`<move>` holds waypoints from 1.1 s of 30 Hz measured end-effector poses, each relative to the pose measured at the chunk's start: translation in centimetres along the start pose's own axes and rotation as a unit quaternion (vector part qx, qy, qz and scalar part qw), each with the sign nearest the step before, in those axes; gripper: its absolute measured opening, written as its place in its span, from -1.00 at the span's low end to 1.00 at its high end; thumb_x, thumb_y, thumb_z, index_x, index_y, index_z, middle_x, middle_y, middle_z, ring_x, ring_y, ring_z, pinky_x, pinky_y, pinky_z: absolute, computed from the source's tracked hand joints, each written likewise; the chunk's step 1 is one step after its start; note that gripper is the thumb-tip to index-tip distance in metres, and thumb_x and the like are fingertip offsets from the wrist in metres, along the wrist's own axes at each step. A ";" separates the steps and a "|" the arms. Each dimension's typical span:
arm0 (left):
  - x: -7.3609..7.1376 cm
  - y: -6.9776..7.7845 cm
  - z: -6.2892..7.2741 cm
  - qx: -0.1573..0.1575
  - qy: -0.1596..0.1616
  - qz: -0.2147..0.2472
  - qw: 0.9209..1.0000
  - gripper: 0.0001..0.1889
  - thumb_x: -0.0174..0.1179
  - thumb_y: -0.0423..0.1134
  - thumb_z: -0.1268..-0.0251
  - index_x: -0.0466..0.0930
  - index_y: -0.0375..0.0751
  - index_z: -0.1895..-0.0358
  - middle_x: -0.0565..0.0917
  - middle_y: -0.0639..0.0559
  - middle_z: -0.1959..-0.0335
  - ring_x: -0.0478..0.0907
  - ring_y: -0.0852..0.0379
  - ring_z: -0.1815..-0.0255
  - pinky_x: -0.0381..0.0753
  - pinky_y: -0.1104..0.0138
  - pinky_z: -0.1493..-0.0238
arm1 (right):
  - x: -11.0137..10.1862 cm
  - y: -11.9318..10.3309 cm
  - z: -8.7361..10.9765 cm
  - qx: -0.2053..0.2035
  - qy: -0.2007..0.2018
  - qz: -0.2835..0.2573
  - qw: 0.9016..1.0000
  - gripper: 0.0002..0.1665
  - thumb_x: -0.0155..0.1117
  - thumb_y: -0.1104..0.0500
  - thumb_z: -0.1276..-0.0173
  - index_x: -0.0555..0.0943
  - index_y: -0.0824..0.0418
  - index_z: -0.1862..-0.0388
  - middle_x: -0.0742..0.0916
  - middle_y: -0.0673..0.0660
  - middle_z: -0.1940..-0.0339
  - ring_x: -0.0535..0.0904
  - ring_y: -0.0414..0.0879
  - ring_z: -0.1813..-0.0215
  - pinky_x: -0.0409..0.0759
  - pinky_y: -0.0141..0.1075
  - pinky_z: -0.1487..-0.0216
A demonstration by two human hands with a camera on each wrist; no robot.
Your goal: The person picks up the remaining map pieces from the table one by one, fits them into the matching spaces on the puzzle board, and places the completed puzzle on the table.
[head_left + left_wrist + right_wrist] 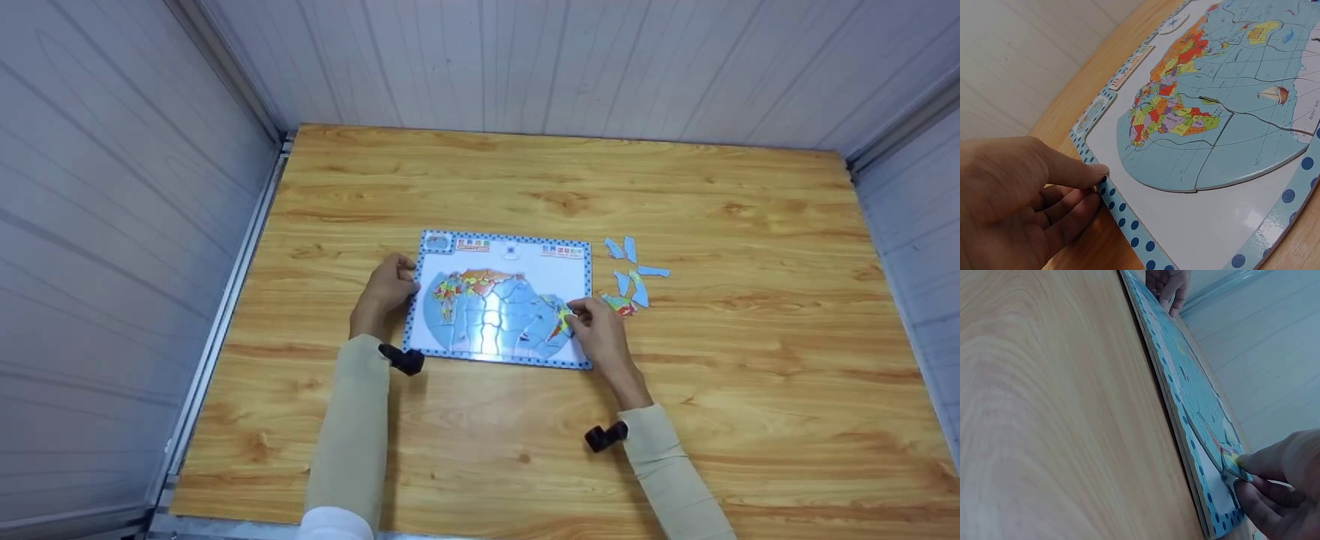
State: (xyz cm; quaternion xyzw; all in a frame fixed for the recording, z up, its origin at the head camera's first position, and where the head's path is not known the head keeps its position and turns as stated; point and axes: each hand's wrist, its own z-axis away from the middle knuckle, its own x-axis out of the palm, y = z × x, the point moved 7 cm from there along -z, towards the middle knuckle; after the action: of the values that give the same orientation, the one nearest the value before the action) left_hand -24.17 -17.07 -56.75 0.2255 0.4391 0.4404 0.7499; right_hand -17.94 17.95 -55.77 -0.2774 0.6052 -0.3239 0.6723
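Observation:
A world-map jigsaw board point(570, 274) with a dotted blue border lies flat on the table, map pieces filling much of its oval. At its left edge my left hand point(388, 286) holds the rim. The left wrist view shows that thumb point(1092, 175) on the border and the other fingers bent beside and below it. Over the right side of the map, my right hand point(604, 337) pinches a blue puzzle piece with a yellow patch point(1234, 462) between thumb and fingers. This piece is tilted, its outer end raised off the board.
Several loose puzzle pieces, among them a blue strip point(654, 271) and a red-and-green one point(619, 304), lie right of the board. The wood-grain table point(465, 180) meets a pale panel wall point(517, 67) behind, with more panels at both sides.

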 end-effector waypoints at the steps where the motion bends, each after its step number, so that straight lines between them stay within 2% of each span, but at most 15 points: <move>1: 0.0 0.0 0.0 -0.002 -0.001 0.000 1.000 -0.64 0.06 -0.38 -0.34 0.33 -0.12 -0.17 0.42 -0.03 0.13 0.42 0.06 0.13 0.41 0.30 0.12 | 0.0 0.0 0.0 0.000 -0.001 0.002 1.000 -0.73 0.24 0.25 -0.33 0.62 0.28 0.01 0.64 0.18 0.14 0.55 0.00 0.09 0.53 -0.18 0.04; 8: -0.1 0.0 0.1 -0.010 -0.002 -0.006 1.000 -0.64 0.07 -0.37 -0.34 0.33 -0.10 -0.17 0.42 -0.03 0.11 0.43 0.05 0.11 0.42 0.30 0.11 | 0.1 -0.1 0.0 0.005 -0.007 0.010 1.000 -0.72 0.22 0.24 -0.34 0.62 0.25 -0.01 0.64 0.16 0.12 0.54 -0.01 0.08 0.52 -0.18 0.03; 16: -0.2 0.0 -0.1 0.015 -0.003 -0.007 1.000 -0.63 0.08 -0.40 -0.32 0.33 -0.17 -0.17 0.41 -0.02 0.16 0.40 0.07 0.17 0.38 0.33 0.18 | 0.0 -0.5 0.0 -0.026 0.012 0.021 0.999 -0.74 0.25 0.26 -0.31 0.64 0.31 0.05 0.65 0.21 0.16 0.56 0.02 0.12 0.52 -0.15 0.08; 33: -0.1 0.1 0.1 0.012 -0.009 0.005 1.000 -0.64 0.06 -0.39 -0.34 0.34 -0.16 -0.17 0.42 -0.03 0.18 0.41 0.07 0.18 0.41 0.32 0.16 | 0.2 -0.3 -0.1 0.006 -0.005 0.040 0.999 -0.72 0.22 0.23 -0.34 0.62 0.28 0.01 0.62 0.18 0.15 0.53 0.01 0.09 0.51 -0.18 0.07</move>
State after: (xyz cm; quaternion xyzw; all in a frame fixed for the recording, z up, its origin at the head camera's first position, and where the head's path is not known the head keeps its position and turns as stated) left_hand -24.19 -17.10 -56.58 0.2406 0.4366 0.4369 0.7488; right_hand -18.02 17.66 -55.67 -0.2506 0.6102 -0.2994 0.6893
